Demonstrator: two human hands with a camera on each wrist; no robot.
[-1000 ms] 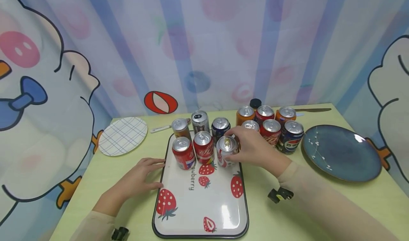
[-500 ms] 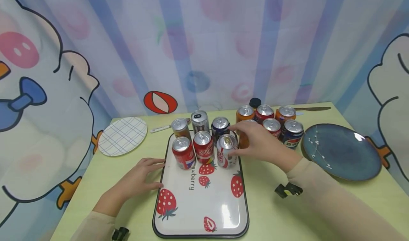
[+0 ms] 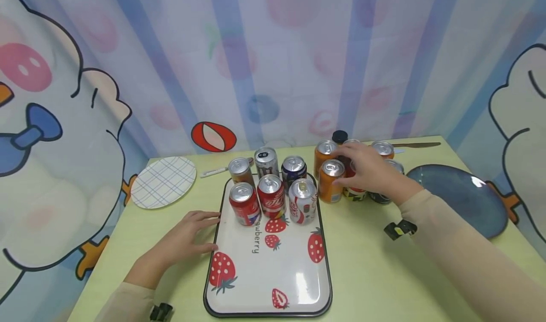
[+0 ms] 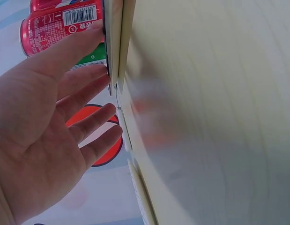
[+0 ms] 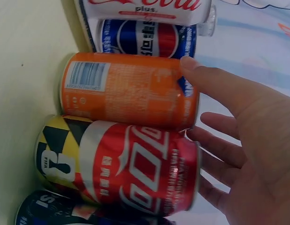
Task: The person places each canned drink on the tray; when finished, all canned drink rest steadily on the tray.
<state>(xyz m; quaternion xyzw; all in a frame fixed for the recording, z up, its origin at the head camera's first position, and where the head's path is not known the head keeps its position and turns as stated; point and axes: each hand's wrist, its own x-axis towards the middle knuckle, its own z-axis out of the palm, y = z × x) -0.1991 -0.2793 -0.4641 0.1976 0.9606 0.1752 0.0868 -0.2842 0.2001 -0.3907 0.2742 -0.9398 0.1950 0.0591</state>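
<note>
My left hand [image 3: 189, 236] rests at the left edge of the strawberry-print tray [image 3: 281, 270], fingers extended and fingertips at the rim. On the tray's far half stand several soda cans, including a red can [image 3: 245, 204], a red Coke can [image 3: 271, 196] and a white Coca-Cola can [image 3: 303, 202]. My right hand [image 3: 368, 168] is over the can group right of the tray. In the right wrist view its thumb tip is at the top of an orange can [image 5: 130, 89]. The other fingers spread loosely behind this can and the neighbouring red Coke can [image 5: 121, 166], partly hidden.
More cans, such as a dark blue Pepsi can [image 5: 51, 208], and a black-capped bottle [image 3: 340, 137] stand by my right hand. A blue plate [image 3: 460, 203] lies to the right, a checked plate [image 3: 164, 182] to the left. Knives [image 3: 415, 145] lie along the back.
My right hand has let go of the white Coca-Cola can, which stays upright on the tray. It has moved right to the orange can. My left hand has not moved.
</note>
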